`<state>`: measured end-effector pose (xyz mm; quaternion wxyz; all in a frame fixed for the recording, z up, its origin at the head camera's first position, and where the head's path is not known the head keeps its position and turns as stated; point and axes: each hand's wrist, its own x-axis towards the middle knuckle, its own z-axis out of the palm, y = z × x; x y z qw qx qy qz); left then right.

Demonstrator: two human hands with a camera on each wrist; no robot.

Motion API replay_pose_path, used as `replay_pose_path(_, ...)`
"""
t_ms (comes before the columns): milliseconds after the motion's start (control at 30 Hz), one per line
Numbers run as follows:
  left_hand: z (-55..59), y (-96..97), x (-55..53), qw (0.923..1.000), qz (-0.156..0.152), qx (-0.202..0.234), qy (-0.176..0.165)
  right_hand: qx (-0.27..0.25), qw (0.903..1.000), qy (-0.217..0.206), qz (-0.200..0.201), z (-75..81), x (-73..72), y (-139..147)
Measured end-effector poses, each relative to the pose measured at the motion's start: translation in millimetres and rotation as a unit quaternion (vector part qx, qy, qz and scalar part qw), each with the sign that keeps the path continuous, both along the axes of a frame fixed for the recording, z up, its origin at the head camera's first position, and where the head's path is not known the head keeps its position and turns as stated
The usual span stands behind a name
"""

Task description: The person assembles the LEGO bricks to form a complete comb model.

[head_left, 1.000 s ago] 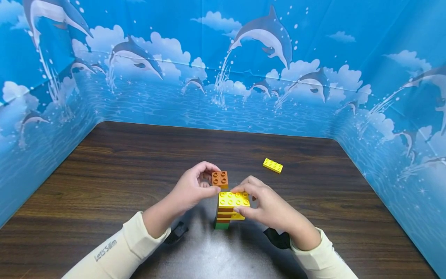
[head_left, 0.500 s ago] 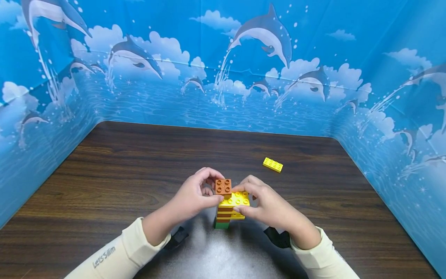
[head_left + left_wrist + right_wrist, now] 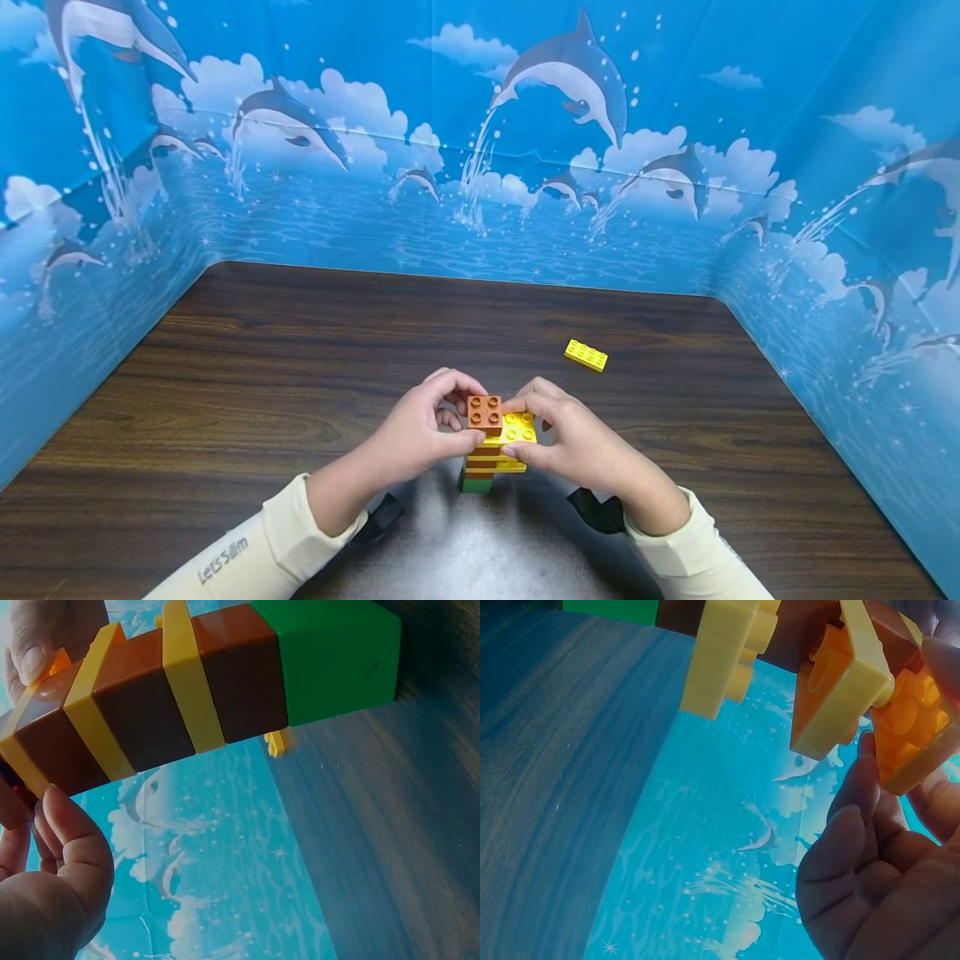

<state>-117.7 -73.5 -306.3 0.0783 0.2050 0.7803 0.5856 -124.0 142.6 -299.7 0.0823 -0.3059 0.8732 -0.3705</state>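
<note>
A tower of toy building bricks stands at the middle front of the head view, with a green brick [image 3: 477, 485] at its base. Above that, brown bricks [image 3: 142, 697] alternate with yellow plates [image 3: 840, 712] that jut out to the right. My left hand [image 3: 416, 429] pinches an orange-brown four-stud brick [image 3: 484, 411] between thumb and fingers, right at the left end of the top yellow plate [image 3: 521, 427]. From the right, my right hand [image 3: 570, 429] grips that top plate front and back. The underside of the pinched brick is hidden.
A loose yellow plate [image 3: 587, 356] lies farther back on the dark wooden table [image 3: 300, 333], right of the tower. A blue dolphin-print curtain [image 3: 360, 208] rises around the table's back and sides.
My left hand has brought the orange-brown brick right and toward me, from behind the tower onto the left end of the top yellow plate. The right hand keeps its grip in place.
</note>
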Motion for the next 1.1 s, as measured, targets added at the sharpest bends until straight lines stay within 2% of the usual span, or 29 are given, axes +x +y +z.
replay_pose_path(400, 1.2, 1.0, 2.5, 0.9996, 0.007, -0.025, 0.007, 0.004, 1.0000, 0.000, -0.004, 1.0, 0.5, -1.2)
replay_pose_path(900, 4.5, -0.2, 0.4, 0.9987, -0.001, -0.051, 0.008, -0.003, 1.0000, -0.004, -0.001, 0.4, 0.0, 0.2)
replay_pose_path(1100, 6.9, -0.1, -0.4, 0.9974, -0.003, -0.071, 0.007, -0.010, 0.9998, 0.015, -0.003, 0.2, 0.4, -0.2)
